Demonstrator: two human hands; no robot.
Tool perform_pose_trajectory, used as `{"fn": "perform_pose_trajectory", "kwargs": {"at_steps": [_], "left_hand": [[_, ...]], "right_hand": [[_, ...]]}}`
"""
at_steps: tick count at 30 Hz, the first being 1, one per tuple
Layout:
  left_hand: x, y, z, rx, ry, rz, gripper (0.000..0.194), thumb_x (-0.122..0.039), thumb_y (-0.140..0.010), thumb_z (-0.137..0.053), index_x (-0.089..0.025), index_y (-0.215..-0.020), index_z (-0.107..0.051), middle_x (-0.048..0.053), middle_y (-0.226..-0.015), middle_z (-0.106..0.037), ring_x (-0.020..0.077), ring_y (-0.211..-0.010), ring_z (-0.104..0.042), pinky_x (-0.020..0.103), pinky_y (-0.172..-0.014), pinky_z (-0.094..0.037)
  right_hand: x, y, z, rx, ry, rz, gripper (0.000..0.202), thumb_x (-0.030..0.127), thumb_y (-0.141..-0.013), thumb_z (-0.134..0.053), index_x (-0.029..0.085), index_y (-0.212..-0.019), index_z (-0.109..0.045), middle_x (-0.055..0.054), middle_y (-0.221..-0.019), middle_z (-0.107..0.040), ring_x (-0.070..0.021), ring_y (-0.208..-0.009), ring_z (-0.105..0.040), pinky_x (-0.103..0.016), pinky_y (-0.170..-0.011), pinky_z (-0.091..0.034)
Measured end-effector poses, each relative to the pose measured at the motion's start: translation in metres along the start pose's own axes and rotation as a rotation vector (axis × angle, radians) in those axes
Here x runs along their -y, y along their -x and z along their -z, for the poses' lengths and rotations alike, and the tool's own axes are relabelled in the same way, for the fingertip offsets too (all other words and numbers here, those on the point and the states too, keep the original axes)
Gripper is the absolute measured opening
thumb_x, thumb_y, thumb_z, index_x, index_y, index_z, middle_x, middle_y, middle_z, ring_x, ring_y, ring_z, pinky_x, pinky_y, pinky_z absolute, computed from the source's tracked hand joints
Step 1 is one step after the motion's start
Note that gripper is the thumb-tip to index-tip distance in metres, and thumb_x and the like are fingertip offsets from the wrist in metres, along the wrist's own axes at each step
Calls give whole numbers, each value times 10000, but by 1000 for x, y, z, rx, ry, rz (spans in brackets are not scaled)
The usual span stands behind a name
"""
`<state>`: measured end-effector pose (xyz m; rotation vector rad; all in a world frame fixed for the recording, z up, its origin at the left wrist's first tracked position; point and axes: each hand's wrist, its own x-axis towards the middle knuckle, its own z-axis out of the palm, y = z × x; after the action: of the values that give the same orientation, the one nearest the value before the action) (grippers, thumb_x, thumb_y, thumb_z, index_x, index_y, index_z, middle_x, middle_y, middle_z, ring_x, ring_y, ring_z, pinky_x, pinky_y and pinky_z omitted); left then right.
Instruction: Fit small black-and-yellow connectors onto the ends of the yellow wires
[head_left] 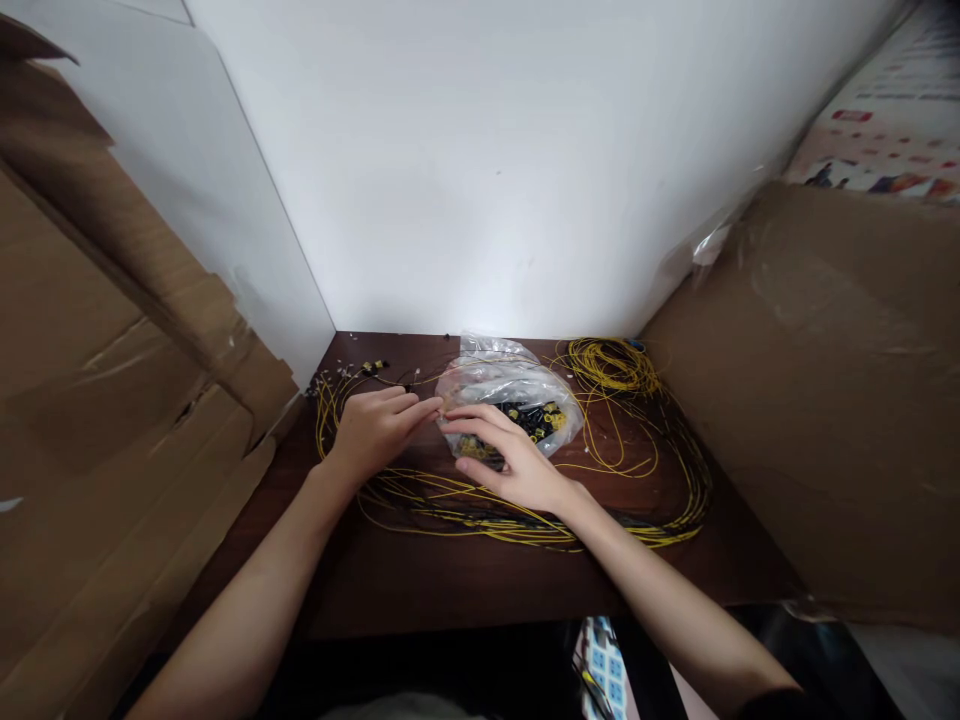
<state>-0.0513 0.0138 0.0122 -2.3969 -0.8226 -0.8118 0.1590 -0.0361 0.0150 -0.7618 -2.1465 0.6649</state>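
My left hand (379, 430) is closed, its thumb and index finger pinched at the left side of a clear plastic bag (491, 372); what it holds is too small to make out. My right hand (510, 460) reaches over the front of the bag, fingers stretched towards the left fingertips, thumb apart. Inside the open bag lie small black and yellow parts (536, 420). Long yellow and black wires (480, 515) loop around the bag and pass below both hands. Another coil of yellow wire (611, 367) sits behind on the right.
The dark brown table (450, 590) ends at a white back wall (480, 180). Cardboard stands on the left (112, 400) and on the right (825, 400). Small black and yellow pieces (375, 368) and white bits lie at the table's back left.
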Motion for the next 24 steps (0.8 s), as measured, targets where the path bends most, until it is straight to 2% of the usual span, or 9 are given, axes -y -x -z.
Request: {"fn": "perform_pose_trajectory", "kwargs": {"at_steps": [7, 18, 24], "left_hand": [[-7, -3, -3, -41, 33, -54, 156, -220, -854, -508, -185, -942, -633, -18, -579, -584, 94, -573, -499, 204, -517, -365], [-12, -7, -1, -13, 42, -31, 185, -236, -866, -470, -203, -907, -647, 14, -644, -607, 131, -663, -494, 227, -526, -388], [-13, -8, -1, -36, -7, -53, 143, -213, -844, -509, -187, -892, -642, 12, -637, -608, 139, -658, -479, 231, -528, -378]], "right_hand": [[-4, 2, 0, -10, -22, -37, 406, 142, -822, -509, 262, -1210, -497, -60, -1234, -486, -193, -1166, -450, -409, -977, -397], [-6, 2, -5, -28, 65, -25, 398, 128, -810, -518, 288, -1174, -536, -59, -1202, -453, -194, -1189, -410, -410, -1016, -359], [-6, 2, -4, -29, 33, -15, 359, 121, -829, -492, 247, -1162, -543, -66, -1205, -477, -181, -1186, -424, -380, -1021, -357]]}}
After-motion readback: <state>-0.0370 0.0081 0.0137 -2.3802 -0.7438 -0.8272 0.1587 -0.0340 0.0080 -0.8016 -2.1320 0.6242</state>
